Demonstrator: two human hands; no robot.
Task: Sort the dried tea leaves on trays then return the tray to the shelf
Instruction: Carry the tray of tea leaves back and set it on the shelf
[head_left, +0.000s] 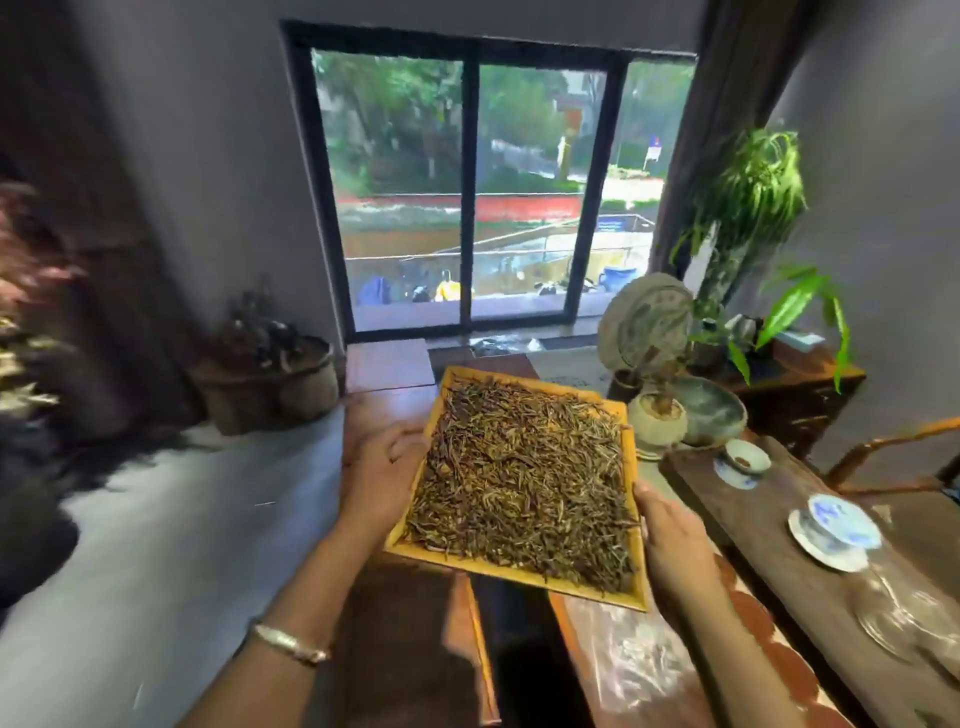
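At both side edges of wooden tray: left hand and right hand gripping, fingers curled under. Dried tea leaves spread inside, held above low table, window beyond.

Daylight from window — room dim, edges smeared, wide-angle warp, left side blurred.

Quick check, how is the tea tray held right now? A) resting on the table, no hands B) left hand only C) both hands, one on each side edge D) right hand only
C: the left hand grips the left edge of the tray and the right hand grips its right edge, tray lifted and full of tea leaves.
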